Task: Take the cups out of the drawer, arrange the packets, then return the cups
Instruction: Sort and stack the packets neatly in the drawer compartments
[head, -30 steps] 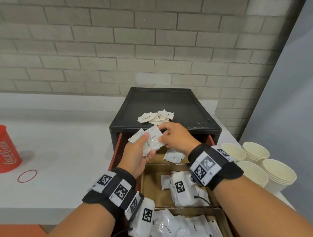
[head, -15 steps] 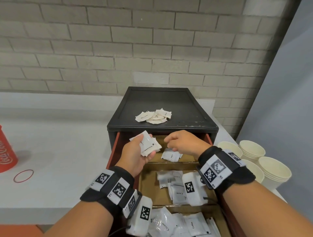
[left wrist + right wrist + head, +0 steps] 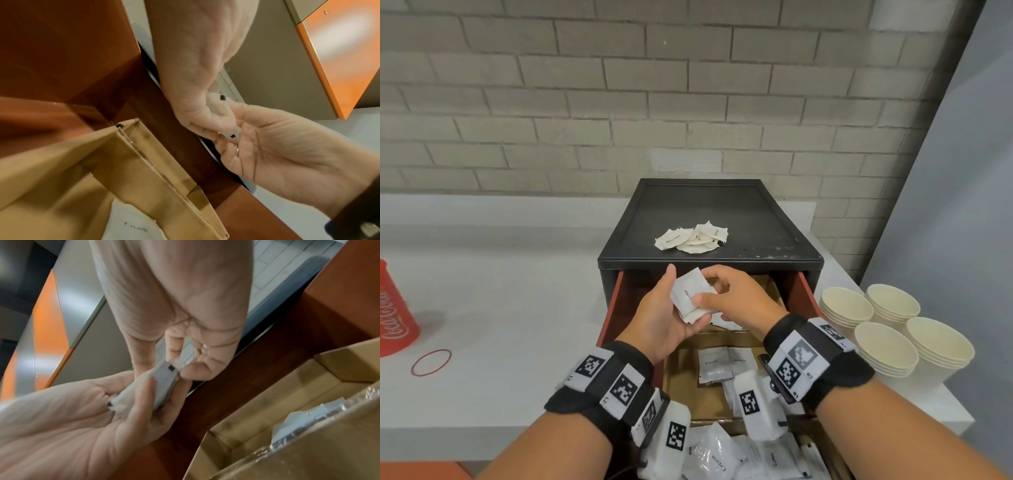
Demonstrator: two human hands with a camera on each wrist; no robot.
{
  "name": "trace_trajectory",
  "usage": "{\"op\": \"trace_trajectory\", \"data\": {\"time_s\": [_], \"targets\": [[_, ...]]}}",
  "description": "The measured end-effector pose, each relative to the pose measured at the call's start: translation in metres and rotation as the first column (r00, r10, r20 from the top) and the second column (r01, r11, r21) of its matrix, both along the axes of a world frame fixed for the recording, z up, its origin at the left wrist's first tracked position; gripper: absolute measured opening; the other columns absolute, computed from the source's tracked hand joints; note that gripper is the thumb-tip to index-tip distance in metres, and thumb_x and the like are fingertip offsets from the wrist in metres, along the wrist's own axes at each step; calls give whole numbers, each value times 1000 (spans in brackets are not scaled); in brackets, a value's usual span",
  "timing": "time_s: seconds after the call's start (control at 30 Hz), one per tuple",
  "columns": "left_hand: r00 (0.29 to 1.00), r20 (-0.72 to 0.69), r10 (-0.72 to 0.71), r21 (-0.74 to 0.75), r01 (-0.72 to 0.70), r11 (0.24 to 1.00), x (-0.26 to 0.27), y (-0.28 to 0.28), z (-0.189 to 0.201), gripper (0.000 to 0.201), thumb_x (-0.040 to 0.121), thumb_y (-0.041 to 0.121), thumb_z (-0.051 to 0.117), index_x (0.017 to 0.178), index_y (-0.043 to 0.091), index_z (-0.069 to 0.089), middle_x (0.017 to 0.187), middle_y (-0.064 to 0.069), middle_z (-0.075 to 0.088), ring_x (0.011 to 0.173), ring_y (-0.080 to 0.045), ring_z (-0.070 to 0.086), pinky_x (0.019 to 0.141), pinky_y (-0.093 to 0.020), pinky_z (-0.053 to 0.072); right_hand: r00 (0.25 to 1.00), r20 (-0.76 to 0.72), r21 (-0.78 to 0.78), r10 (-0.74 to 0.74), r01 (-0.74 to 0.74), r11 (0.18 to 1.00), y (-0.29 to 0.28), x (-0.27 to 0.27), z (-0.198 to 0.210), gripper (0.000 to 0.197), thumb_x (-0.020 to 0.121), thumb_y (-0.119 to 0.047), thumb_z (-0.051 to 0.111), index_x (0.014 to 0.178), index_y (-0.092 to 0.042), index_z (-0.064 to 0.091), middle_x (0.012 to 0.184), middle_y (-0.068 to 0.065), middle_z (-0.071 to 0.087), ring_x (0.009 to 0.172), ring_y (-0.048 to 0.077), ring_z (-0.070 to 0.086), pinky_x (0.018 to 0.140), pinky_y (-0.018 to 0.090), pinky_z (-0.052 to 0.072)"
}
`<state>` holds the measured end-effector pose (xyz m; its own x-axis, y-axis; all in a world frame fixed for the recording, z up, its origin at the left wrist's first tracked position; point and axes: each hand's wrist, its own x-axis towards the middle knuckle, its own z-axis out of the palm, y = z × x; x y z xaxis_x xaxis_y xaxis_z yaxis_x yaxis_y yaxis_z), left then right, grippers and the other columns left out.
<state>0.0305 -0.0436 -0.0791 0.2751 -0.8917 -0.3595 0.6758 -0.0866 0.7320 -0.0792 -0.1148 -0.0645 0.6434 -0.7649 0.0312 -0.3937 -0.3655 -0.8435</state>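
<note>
Over the open drawer (image 3: pixel 610 318), my left hand (image 3: pixel 681 305) lies palm up and holds a small stack of white packets (image 3: pixel 688 296); the top one reads "Coffee". My right hand (image 3: pixel 709 291) pinches the same stack from the right with thumb and fingers. In the left wrist view the packets (image 3: pixel 230 133) show edge-on between both hands. In the right wrist view the stack (image 3: pixel 162 386) rests in the left palm (image 3: pixel 92 410). Four stacks of cream paper cups (image 3: pixel 887 342) stand on the counter right of the drawer.
More packets lie in the drawer's cardboard compartments (image 3: pixel 714 365) and in a loose pile (image 3: pixel 691 238) on the black cabinet top (image 3: pixel 756 219). A red Coca-Cola cup (image 3: pixel 393 322) and a red rubber band (image 3: pixel 431 361) sit at the left. A brick wall stands behind.
My right hand dropped toward the drawer's back compartment, then came back up to the stack in my left hand. The left hand stayed roughly in place.
</note>
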Motion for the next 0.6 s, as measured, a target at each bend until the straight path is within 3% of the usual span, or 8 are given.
{"op": "trace_trajectory", "data": {"time_s": [0.13, 0.2, 0.3, 0.37, 0.43, 0.5, 0.53, 0.6], "targets": [[997, 35, -73, -30, 74, 997, -4, 1, 1, 43, 96, 47, 39, 109, 12, 61, 102, -14, 67, 89, -25, 65, 57, -25, 57, 990, 75, -13, -116, 118, 993, -1, 2, 0, 7, 86, -16, 63, 92, -12, 62, 98, 10, 66, 91, 24, 64, 79, 36, 53], [994, 89, -65, -26, 67, 997, -5, 2, 1, 38, 97, 40, 43, 111, 10, 62, 107, -15, 68, 90, -24, 64, 58, -23, 56, 966, 135, 64, -221, 214, 975, -7, -1, 0, 8, 87, -11, 59, 90, -5, 62, 90, 12, 64, 78, 23, 61, 71, 36, 53], [985, 172, -1, 21, -3, 1000, -3, 1, 0, 20, 94, 8, 52, 111, 4, 62, 114, -18, 64, 92, -23, 64, 56, -23, 57, 934, 100, 200, -344, 319, 926, -19, -10, -3, 14, 88, -4, 55, 75, -10, 56, 71, 5, 55, 57, 12, 48, 50, 21, 43], [970, 243, 23, 59, -38, 998, -2, -2, -2, 26, 92, -6, 48, 108, 8, 64, 114, -14, 59, 95, -23, 61, 61, -26, 58, 915, 43, 266, -401, 377, 887, -25, -16, -7, 14, 88, 1, 53, 86, -12, 58, 78, 10, 57, 58, 12, 49, 52, 20, 44], [946, 323, 38, 65, -62, 996, -1, -4, -5, 35, 91, -12, 46, 110, 12, 64, 117, -8, 52, 103, -24, 56, 68, -29, 57, 897, -13, 263, -441, 429, 864, -29, -17, -13, 29, 87, -1, 56, 115, -9, 57, 105, 17, 60, 81, 18, 60, 75, 26, 53], [929, 367, 52, 58, -78, 995, 0, -4, -7, 40, 89, -13, 49, 114, 15, 62, 119, -5, 48, 108, -23, 52, 70, -29, 57, 908, -55, 255, -416, 415, 873, -28, -14, -17, 53, 85, -19, 64, 134, -13, 45, 130, 14, 48, 107, 25, 57, 91, 36, 51], [922, 383, 52, 56, -80, 995, 1, -4, -7, 41, 88, -13, 51, 115, 16, 62, 120, -4, 48, 107, -23, 53, 69, -29, 58, 928, -58, 272, -369, 370, 888, -26, -12, -18, 57, 84, -27, 64, 136, -16, 43, 134, 10, 45, 111, 24, 55, 90, 35, 51], [913, 405, 45, 40, -66, 997, 1, -3, -9, 42, 85, -14, 56, 114, 16, 60, 121, -6, 51, 102, -24, 57, 65, -28, 59, 972, -30, 312, -232, 230, 922, -17, -6, -16, 46, 87, -30, 62, 129, -17, 48, 126, 7, 53, 105, 18, 57, 81, 28, 52]]}}
